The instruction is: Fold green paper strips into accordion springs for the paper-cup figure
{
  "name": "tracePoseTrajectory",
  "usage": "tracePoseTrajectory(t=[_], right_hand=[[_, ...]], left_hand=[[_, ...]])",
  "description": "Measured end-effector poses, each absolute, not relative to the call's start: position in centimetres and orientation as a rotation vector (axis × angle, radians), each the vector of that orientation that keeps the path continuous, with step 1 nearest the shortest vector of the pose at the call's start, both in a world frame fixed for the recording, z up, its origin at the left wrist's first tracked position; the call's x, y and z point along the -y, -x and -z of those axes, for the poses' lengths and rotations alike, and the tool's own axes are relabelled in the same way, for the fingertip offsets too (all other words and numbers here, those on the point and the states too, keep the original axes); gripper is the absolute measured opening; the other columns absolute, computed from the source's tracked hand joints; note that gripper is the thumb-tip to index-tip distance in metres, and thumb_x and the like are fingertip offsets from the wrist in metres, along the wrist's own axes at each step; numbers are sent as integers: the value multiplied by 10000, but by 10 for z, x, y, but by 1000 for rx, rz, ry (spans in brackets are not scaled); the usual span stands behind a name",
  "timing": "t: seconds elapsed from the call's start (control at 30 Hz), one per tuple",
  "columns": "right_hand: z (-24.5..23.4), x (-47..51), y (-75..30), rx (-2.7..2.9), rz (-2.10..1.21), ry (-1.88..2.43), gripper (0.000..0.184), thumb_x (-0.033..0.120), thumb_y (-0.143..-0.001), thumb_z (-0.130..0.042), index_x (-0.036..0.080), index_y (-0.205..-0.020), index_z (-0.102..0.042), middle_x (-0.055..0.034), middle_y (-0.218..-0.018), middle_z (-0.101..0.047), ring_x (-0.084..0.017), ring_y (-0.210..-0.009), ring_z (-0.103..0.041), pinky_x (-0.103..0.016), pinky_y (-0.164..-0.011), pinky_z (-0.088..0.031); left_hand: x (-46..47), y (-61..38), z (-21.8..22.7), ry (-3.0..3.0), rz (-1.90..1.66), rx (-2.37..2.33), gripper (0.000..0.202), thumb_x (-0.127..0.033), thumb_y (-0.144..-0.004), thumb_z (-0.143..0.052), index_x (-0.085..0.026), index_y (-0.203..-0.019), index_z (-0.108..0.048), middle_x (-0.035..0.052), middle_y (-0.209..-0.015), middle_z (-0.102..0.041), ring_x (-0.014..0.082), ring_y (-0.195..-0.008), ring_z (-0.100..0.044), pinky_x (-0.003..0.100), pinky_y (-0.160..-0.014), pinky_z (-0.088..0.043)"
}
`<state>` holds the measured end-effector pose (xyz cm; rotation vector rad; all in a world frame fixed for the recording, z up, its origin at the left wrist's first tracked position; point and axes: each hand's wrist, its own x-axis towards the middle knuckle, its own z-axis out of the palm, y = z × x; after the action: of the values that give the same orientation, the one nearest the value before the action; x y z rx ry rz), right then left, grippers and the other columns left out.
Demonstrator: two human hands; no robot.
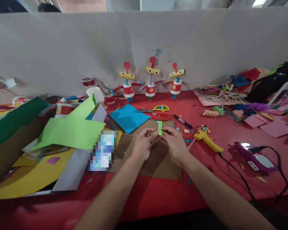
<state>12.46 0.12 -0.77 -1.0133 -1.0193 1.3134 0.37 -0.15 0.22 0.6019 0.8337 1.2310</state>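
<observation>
Between my two hands is a small light-green paper strip [160, 126], folded at its lower end, with its free end standing up. My left hand [145, 142] pinches the fold from the left. From the other side, my right hand [173, 140] grips the same fold with thumb and fingers. Both hands are above a brown cardboard sheet [167, 164]. Just beyond them lie a blue paper square [128, 118] and scissors [161, 110] with yellow and red handles. A black pen [182, 121] rests to the right of the scissors.
A yellow glue gun [209, 142] lies at right, its cord near a purple power box [256, 158]. Three paper-cup robots [150, 89] stand by the white partition [86, 44]. At left are a phone [102, 151] and a box holding green paper [67, 132]. Pink paper [275, 127] lies far right.
</observation>
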Motion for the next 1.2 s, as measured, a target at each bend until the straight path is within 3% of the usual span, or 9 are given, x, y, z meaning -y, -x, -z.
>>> tracePoseTrajectory(t=[0.4,0.57,0.8,1.2], right_hand=[[5,3,-125,1326,-1077,1054,165,288,-748,-579,235,-863,-685,-23,-889,-667,-189,-833,-587,-340,-787,-444],[-2,8,-121,1241,-1096,1023,251,306,-714,-625,248,-957,-636,-22,-929,-662,-196,-860,-596,-351,-792,-458],[4,6,-119,1141,-1066,1090,186,378,-725,-614,211,-805,-635,-18,-772,-643,-164,-710,-585,-320,-690,-477],[3,5,-119,1088,-1186,1021,167,370,-737,-621,202,-740,-618,-1,-726,-625,-142,-690,-559,-296,-707,-437]], left_hand=[[-3,-3,-4,-630,-1297,-863,245,-197,-557,-763,-136,-721,-591,-2,-663,-642,104,-629,-614,269,-700,-495],[-3,-5,-5,-605,-1388,-896,241,-183,-552,-767,-136,-733,-616,-14,-662,-637,86,-625,-605,251,-699,-490],[0,-9,-6,-569,-1330,-868,272,-204,-550,-769,-132,-798,-686,50,-792,-703,138,-732,-644,308,-821,-471],[2,-11,-3,-576,-1389,-848,265,-204,-569,-754,-130,-818,-705,60,-776,-707,140,-706,-643,293,-775,-474]])
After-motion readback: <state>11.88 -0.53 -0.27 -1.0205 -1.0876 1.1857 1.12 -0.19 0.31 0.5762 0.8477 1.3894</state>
